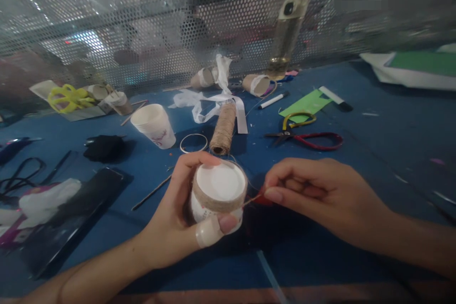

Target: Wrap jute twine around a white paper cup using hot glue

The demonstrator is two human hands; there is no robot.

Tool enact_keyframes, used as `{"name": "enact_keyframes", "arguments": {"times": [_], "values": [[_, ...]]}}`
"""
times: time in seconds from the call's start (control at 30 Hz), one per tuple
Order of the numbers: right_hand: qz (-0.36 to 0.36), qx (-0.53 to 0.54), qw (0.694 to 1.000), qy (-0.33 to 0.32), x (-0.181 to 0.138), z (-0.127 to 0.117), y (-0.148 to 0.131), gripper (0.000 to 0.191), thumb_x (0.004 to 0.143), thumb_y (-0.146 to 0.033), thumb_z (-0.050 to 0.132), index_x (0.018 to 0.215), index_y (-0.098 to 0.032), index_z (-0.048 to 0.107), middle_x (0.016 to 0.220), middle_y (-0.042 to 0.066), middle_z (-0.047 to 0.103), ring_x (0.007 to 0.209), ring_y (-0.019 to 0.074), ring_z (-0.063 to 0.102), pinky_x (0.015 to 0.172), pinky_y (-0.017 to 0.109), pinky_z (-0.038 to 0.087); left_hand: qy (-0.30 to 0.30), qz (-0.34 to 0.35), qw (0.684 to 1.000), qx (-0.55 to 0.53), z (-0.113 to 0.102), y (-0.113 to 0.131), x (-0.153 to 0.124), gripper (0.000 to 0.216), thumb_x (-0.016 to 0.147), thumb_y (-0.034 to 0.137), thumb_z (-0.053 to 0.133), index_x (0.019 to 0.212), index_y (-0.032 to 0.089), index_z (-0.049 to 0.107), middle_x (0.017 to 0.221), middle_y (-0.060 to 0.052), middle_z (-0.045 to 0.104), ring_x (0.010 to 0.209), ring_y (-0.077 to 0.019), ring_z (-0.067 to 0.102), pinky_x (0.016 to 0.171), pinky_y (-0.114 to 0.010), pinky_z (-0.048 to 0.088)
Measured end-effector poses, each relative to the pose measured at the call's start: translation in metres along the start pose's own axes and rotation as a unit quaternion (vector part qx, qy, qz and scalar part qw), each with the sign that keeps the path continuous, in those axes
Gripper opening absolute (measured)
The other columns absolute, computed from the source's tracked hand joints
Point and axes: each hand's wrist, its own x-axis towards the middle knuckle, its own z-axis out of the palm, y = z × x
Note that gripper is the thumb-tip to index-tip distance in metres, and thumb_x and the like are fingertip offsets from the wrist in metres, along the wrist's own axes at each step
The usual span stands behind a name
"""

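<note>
My left hand (178, 218) is wrapped round an upturned white paper cup (221, 185), its base facing up and a band of jute twine wound round the top part. A plaster covers the thumb. My right hand (313, 194) pinches a thin strand of twine (251, 199) that runs to the cup's right side. Both hands hover just above the blue table (374, 147). A spool of jute twine (223, 128) lies right behind the cup.
Another white paper cup (154, 126), a wire ring (193, 143), red-handled scissors (308, 137), a green card (306, 103), markers, white ribbon (210, 99) and cardboard tubes lie farther back. Yellow scissors (67, 97) rest at the far left. A perforated metal screen (228, 23) closes the back.
</note>
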Motion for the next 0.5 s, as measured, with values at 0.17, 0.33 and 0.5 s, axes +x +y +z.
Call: {"name": "enact_keyframes", "arguments": {"times": [0.17,0.33,0.5], "values": [[0.005,0.002,1.0,-0.003,0.001,0.001,-0.0001,0.031,0.099,-0.051,0.076,0.087,-0.022,0.076,0.054,-0.01,0.039,0.046,0.0081,0.035,0.042,0.023,0.025,-0.004,0.0,1.0,0.008,-0.0005,0.0018,0.0003,0.054,0.088,0.018,0.09,0.13,0.041,0.065,0.113,0.003,0.076,0.093,-0.0146,0.074,0.082,-0.023,0.061],[0.001,0.01,1.0,-0.001,0.0004,0.0013,0.0023,0.029,0.101,-0.049,0.075,0.09,-0.022,0.077,0.055,-0.009,0.042,0.048,0.0085,0.037,0.043,0.023,0.027,-0.013,-0.005,1.0,0.001,-0.001,0.0013,-0.0008,0.053,0.089,0.02,0.089,0.13,0.041,0.064,0.116,0.002,0.076,0.099,-0.018,0.077,0.085,-0.027,0.063],[0.014,0.009,1.0,-0.009,0.0022,0.001,-0.0031,0.028,0.099,-0.048,0.075,0.086,-0.022,0.075,0.053,-0.009,0.041,0.047,0.0088,0.035,0.042,0.024,0.026,-0.005,-0.004,1.0,0.018,-0.001,0.0004,-0.0021,0.054,0.085,0.021,0.092,0.129,0.039,0.065,0.114,0.001,0.075,0.092,-0.0186,0.075,0.08,-0.028,0.063]]}}
